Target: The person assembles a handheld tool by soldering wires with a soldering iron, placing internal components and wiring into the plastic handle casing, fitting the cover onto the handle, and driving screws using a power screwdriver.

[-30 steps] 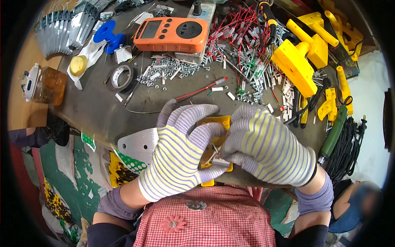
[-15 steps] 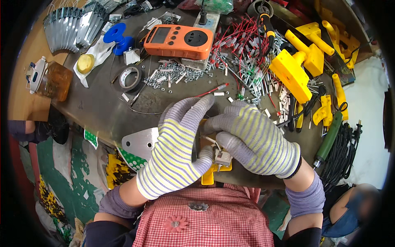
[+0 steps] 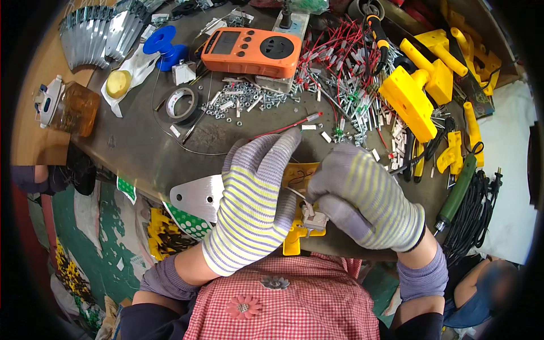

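Note:
Both my hands wear striped knit gloves and meet at the bench's near edge. My left hand (image 3: 249, 209) is closed around the left side of a yellow plastic housing (image 3: 291, 245), largely covered by the gloves. A small whitish-grey block with a metal tab (image 3: 315, 220) sits at the housing, with a thin white wire (image 3: 296, 193) rising from it. The fingers of my right hand (image 3: 368, 198) are curled together over the housing beside that wire; what their tips pinch is hidden. Left of my left hand, a flat silver metal plate (image 3: 195, 196) with holes juts out.
Across the bench lie an orange meter (image 3: 252, 51), a tape roll (image 3: 182, 105), loose nuts and screws (image 3: 241, 96), and red-wired parts (image 3: 340, 51). Yellow handle-like housings (image 3: 408, 102) are heaped at right, near a green tool (image 3: 460, 190) with coiled black cable (image 3: 473, 215). A person (image 3: 481, 289) sits lower right.
My right hand has turned, its fingers curling further down toward the block and wire. More of the yellow housing shows between my hands. The whole view has shifted slightly.

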The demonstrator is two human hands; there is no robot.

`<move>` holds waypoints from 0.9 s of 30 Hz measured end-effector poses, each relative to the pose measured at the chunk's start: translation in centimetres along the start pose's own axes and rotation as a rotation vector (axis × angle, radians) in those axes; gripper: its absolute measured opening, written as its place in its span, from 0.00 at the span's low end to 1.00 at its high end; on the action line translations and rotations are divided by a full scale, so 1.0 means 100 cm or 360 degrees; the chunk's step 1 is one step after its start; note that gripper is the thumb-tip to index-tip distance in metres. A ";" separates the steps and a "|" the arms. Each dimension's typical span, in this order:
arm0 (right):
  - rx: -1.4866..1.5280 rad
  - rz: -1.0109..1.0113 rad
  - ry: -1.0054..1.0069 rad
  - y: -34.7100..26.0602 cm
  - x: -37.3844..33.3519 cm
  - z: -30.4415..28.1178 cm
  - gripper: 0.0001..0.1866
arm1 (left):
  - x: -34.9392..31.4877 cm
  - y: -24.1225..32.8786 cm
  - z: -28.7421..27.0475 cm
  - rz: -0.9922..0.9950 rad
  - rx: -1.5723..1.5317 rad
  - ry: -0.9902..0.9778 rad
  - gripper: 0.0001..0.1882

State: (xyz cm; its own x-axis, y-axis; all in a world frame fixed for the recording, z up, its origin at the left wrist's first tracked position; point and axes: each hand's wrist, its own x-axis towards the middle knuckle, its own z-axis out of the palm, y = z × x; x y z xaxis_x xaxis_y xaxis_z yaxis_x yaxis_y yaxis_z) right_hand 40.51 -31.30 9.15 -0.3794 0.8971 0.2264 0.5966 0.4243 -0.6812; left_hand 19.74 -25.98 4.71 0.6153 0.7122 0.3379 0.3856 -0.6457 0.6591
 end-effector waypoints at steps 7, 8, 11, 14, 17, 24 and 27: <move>-0.0292 0.0323 0.0599 -0.033 -0.053 0.042 0.20 | 0.029 -0.002 -0.031 0.0378 -0.0009 -0.0512 0.17; -0.0305 0.0344 0.0609 -0.032 -0.055 0.050 0.21 | 0.039 -0.005 -0.029 0.0452 -0.0029 -0.0589 0.14; -0.0325 0.0353 0.0701 -0.025 -0.057 0.066 0.20 | 0.055 -0.010 -0.030 0.0572 -0.0014 -0.0744 0.10; -0.0318 0.0323 0.0754 -0.025 -0.057 0.070 0.17 | 0.063 -0.015 -0.031 0.0638 -0.0009 -0.0895 0.07; -0.0333 0.0287 0.0754 -0.023 -0.058 0.071 0.15 | 0.074 -0.007 -0.033 0.0701 0.0006 -0.0995 0.06; -0.0390 0.0306 0.0712 -0.022 -0.056 0.071 0.12 | 0.079 0.006 -0.024 0.0909 0.0319 -0.1041 0.07; -0.0347 0.0311 0.0768 -0.020 -0.055 0.073 0.10 | 0.078 0.003 -0.024 0.0911 0.0277 -0.1102 0.07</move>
State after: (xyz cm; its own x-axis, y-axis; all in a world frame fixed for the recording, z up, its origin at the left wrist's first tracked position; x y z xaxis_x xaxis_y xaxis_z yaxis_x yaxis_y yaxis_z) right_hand 36.25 -38.03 4.19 0.0889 0.8944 0.4383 0.7751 0.2143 -0.5944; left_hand 23.00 -19.98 9.15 0.9977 -0.0173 0.0659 -0.0414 -0.9218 0.3855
